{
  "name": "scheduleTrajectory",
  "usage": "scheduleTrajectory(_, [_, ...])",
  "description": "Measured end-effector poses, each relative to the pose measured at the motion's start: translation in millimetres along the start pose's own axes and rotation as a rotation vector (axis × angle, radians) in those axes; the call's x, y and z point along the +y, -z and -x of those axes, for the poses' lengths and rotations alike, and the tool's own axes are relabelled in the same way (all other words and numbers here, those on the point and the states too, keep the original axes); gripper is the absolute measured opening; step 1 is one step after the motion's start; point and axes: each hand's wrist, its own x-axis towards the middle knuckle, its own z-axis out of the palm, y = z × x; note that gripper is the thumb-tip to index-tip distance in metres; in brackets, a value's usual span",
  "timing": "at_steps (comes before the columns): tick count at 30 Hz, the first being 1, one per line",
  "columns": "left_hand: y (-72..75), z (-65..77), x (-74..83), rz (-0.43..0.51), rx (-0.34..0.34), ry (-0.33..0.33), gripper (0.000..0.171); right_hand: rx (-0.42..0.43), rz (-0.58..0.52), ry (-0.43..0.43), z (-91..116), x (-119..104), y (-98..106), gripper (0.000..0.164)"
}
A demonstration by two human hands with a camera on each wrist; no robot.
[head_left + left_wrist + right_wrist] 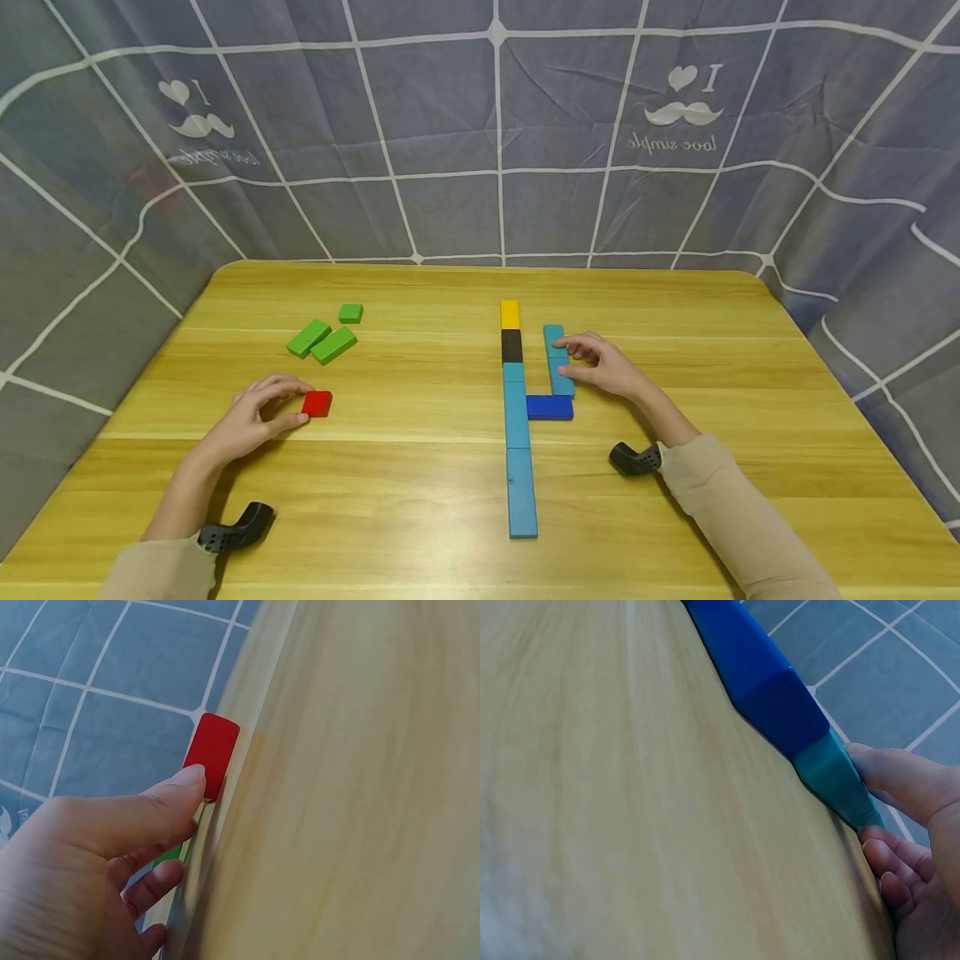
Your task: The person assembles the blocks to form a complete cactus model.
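A small red block (317, 404) lies on the left of the table, and my left hand (251, 417) pinches it between thumb and index finger. In the left wrist view the thumb sits against the end of the red block (213, 754). My right hand (609, 367) touches two light blue blocks (559, 377) laid end to end, with index finger and thumb at their right side. The right wrist view has the thumb on a light blue block (836, 776), the other fingers bent beside it. A dark blue block (550, 407) adjoins their near end.
Left of the dark blue block runs a straight column of light blue blocks (519, 467), topped by a black block (512, 346) and a yellow block (510, 315). Three loose green blocks (334, 344) lie at the back left. A grey curtain (450, 125) hangs behind the wooden table (420, 500).
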Motion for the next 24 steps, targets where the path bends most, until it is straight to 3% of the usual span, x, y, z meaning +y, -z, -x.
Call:
scheduleTrajectory(5, [-6.8,-7.7,6.5,0.001,0.015,-0.04,0.03,-0.002,-0.002,-0.007,0,0,1,0.039])
scheduleTrajectory(10, [-20.2,-27.0,18.7,0.069,0.031,-0.041,0.033,0.003,0.006,-0.009,-1,2,1,0.039])
scheduleTrajectory(18, [-52.8,-75.1,45.7,0.13,0.03,-0.018,0.032,0.0,0.009,-0.015,-2,3,1,0.039])
scheduleTrajectory(24, [-81.3,-114.2,57.3,0.164,0.01,-0.03,0.033,-0.003,0.006,-0.014,-1,2,1,0.039])
